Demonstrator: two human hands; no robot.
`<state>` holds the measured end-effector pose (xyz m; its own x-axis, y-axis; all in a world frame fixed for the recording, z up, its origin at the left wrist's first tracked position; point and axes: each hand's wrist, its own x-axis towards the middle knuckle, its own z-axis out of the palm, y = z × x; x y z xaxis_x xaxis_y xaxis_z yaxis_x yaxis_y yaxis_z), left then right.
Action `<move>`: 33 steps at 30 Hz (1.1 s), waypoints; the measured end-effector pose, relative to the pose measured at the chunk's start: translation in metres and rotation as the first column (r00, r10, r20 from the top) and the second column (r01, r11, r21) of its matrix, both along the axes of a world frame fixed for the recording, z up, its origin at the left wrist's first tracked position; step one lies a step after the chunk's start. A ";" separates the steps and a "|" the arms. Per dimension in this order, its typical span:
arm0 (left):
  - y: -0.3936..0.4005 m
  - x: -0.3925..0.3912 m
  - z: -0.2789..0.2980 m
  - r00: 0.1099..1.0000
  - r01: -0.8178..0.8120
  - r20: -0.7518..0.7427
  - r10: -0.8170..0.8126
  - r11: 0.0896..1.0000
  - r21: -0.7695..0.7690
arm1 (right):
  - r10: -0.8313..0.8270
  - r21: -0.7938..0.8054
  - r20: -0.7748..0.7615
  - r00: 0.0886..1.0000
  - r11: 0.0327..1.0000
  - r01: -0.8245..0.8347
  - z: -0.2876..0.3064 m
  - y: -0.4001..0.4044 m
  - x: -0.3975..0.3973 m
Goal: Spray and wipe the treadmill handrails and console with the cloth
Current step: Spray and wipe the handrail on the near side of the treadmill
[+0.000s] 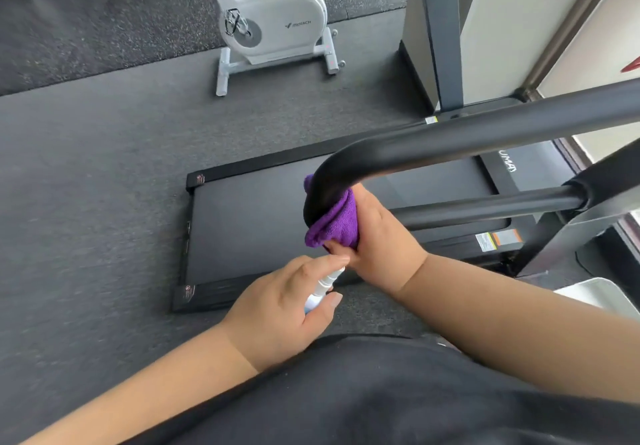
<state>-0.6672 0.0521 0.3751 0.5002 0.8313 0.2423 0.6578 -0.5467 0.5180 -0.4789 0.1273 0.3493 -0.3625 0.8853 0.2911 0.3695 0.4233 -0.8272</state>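
While the right hand [375, 233] clasps the purple cloth [334, 224] around the handrail [450, 148] bend, we keep its wrap tight. Just below, the left hand [287, 309] grips the spray bottle [323, 287], forefinger on the nozzle; we should aim at the cloth.

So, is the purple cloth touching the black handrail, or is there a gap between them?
Touching. The head view shows the purple cloth wrapped around the curved end of the black handrail, held against it by the right hand, no gap visible.
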 end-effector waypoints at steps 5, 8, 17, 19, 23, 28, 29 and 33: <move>0.003 -0.005 -0.003 1.000 0.021 0.019 -0.021 0.999 -0.032 | -0.053 0.099 0.514 0.856 0.995 0.001 0.001 -0.009 0.012; 0.006 0.002 -0.004 0.998 0.056 0.032 -0.055 0.998 -0.036 | -0.102 0.194 0.704 0.703 0.980 -0.053 -0.001 -0.009 0.027; 0.002 -0.020 -0.002 0.998 0.007 0.068 -0.003 0.999 -0.049 | -0.234 -0.057 0.428 0.873 0.957 0.285 0.009 -0.009 0.092; -0.002 -0.027 -0.002 0.996 -0.039 0.084 0.043 0.998 -0.049 | -0.325 -0.207 0.197 0.925 0.909 0.363 0.016 -0.008 0.084; -0.004 -0.028 0.000 0.996 -0.047 0.078 0.049 0.998 -0.038 | -0.296 -0.310 -0.099 0.950 0.916 0.253 0.024 -0.015 0.033; 0.001 -0.023 -0.003 0.997 -0.011 0.081 0.013 1.000 -0.025 | -0.134 -0.084 0.067 0.989 0.987 0.139 0.013 -0.020 -0.011; 0.002 -0.021 -0.004 0.996 -0.007 0.084 0.009 1.000 -0.027 | -0.152 -0.045 0.171 0.974 0.986 0.162 0.012 -0.017 -0.009; 0.007 -0.002 -0.008 0.996 0.019 0.092 -0.015 0.999 -0.043 | -0.092 0.019 0.629 0.772 0.995 0.103 0.009 -0.013 0.004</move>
<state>-0.6693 0.0594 0.3669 0.4915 0.8339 0.2511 0.5975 -0.5327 0.5994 -0.4753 0.1148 0.3580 -0.3715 0.9283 0.0153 0.8478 0.3459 -0.4020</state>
